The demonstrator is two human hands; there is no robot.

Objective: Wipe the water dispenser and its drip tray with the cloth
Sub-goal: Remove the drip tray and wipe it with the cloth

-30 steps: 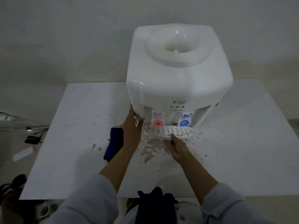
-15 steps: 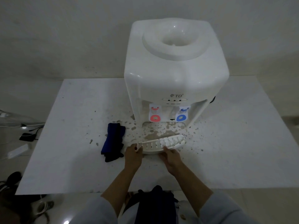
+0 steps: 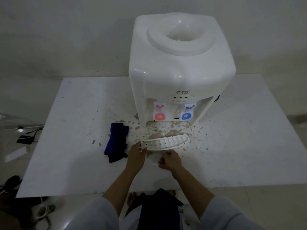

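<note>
- White drip tray (image 3: pixel 166 143), pulled free of the water dispenser (image 3: pixel 181 72), now lies near the table's (image 3: pixel 66 113) front edge.
- Left hand (image 3: pixel 136 155) pinches its end; right hand (image 3: pixel 169 161) has let go, fingers loosely curled.
- Cloth (image 3: pixel 116 141) untouched: wiping can begin.

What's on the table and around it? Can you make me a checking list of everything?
Surface: white table, spattered with brown spots and a stain in front of the dispenser.
Job's things: white water dispenser stands at the back; drip tray is pulled out in front of it; blue cloth lies folded to the tray's left, untouched.
Clutter: nothing seen on the table.
Hands: left hand holds the tray's left end; right hand is just below the tray's front edge, fingers loosely curled, holding nothing.
Cables: dark cables and a small black box on the floor at left.
Surroundings: plain wall behind; shoes on the floor, lower left.
</note>
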